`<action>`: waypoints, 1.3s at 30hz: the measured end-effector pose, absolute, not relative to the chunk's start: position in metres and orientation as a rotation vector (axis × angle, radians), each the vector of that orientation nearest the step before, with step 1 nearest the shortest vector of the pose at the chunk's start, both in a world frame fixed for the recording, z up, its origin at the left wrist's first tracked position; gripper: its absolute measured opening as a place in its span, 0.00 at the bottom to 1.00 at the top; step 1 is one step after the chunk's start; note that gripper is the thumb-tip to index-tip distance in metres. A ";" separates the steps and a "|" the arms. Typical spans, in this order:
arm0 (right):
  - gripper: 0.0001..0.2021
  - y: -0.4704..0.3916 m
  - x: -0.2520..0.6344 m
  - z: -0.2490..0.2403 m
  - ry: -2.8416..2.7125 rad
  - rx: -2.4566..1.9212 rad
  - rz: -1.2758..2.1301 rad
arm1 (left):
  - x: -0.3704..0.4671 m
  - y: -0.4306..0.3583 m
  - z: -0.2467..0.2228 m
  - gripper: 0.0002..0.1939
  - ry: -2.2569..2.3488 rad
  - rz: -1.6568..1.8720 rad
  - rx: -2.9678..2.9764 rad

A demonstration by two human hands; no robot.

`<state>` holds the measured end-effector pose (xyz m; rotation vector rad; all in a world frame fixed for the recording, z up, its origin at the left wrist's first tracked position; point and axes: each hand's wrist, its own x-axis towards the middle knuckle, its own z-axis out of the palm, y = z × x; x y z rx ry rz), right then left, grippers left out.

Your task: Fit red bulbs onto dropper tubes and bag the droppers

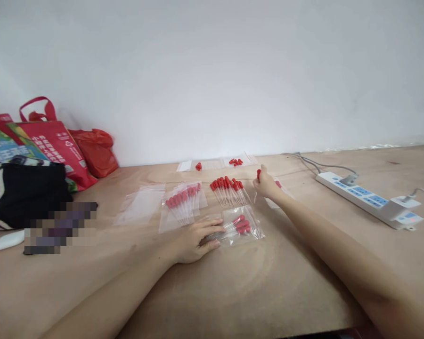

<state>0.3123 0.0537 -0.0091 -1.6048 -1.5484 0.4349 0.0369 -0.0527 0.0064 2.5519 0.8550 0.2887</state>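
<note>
My left hand (pixel 203 238) grips the left end of a clear zip bag (pixel 257 231) that lies on the table. Inside that bag are several droppers with red bulbs (pixel 243 225). At the right, my right hand (pixel 267 182) is closed on a dropper (pixel 258 174); its red bulb shows at the fingertips and its thin tube points down. Between the hands and farther back, a row of loose droppers (pixel 227 184) lies fanned out, bulbs away from me. Left of them, more droppers (pixel 182 197) lie on or in clear bags; I cannot tell which.
Flat clear bags (pixel 141 205) lie at the left. Near the wall, red bulbs (pixel 236 162) sit on more bags. A white power strip (pixel 356 190) with cords is at the right. Red shopping bags (pixel 60 146), a black cloth item (pixel 28 188) and a blurred-out object (pixel 61 228) stand left.
</note>
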 end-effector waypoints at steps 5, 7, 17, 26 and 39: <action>0.28 0.012 0.331 -0.016 -1.296 -1.368 0.680 | 0.037 -0.051 0.005 0.18 0.857 0.282 2.554; 0.27 -0.004 0.327 -0.022 -1.205 -1.283 0.758 | 0.038 -0.051 0.006 0.17 0.856 0.299 2.554; 0.21 -0.028 0.300 -0.031 -1.072 -1.178 0.889 | 0.040 -0.054 0.008 0.14 0.871 0.360 2.534; 0.19 -0.034 0.297 -0.027 -1.033 -1.134 1.022 | 0.041 -0.053 0.010 0.17 0.858 0.319 2.542; 0.13 -0.042 0.296 -0.026 -1.030 -1.013 1.315 | 0.040 -0.055 0.009 0.24 0.891 0.348 2.537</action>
